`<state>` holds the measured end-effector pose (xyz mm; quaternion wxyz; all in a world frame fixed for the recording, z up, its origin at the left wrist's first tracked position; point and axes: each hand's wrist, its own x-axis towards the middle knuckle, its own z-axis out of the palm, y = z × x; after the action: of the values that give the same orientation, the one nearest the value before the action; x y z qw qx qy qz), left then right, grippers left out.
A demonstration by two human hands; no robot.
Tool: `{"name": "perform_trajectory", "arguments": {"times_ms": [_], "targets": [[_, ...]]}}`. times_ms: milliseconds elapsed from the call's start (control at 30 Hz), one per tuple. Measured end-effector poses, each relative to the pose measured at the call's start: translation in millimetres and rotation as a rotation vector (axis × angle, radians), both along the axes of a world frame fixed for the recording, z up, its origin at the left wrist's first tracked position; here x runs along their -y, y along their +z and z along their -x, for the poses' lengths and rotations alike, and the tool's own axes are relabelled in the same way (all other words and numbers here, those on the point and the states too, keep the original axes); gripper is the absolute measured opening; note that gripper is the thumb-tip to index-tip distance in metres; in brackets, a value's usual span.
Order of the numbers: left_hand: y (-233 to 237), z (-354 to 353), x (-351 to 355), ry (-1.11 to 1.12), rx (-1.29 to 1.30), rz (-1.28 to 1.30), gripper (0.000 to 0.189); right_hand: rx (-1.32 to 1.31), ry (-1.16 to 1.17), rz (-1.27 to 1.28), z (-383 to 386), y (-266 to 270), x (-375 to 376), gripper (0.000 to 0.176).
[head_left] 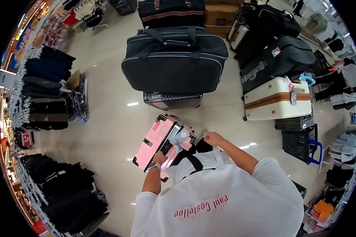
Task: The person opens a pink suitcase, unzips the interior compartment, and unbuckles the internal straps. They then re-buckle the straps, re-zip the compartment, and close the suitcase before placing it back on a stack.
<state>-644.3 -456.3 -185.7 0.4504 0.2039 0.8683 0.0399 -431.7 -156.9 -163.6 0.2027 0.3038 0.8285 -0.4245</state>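
A pink hard-shell suitcase (147,147) with black corner guards stands tilted on the floor in front of my body. Grey printed tags or packaging (181,136) lie against its side. My left hand (160,158), with a watch on the wrist, is closed at the near side of the suitcase, by a dark part that looks like its handle; my fingers are partly hidden. To the right, my right hand (213,139) is curled closed, apart from the suitcase, with nothing visible in it.
A large black travel bag (172,71) rests on a dark suitcase (174,102) ahead. At the right stand a cream suitcase (265,112) and a black shopping basket (298,144) with a blue handle. Clothing racks (47,102) line the left. Another person (346,77) is at the far right.
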Motion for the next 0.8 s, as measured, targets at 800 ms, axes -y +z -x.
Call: {"name": "perform_trajectory", "arguments": {"times_ms": [800], "targets": [[-1.9, 39.4, -123.8, -0.489, -0.246, -0.002, 0.035, 0.143, -0.561, 0.117, -103.6, 6.0, 51.1, 0.03]]}}
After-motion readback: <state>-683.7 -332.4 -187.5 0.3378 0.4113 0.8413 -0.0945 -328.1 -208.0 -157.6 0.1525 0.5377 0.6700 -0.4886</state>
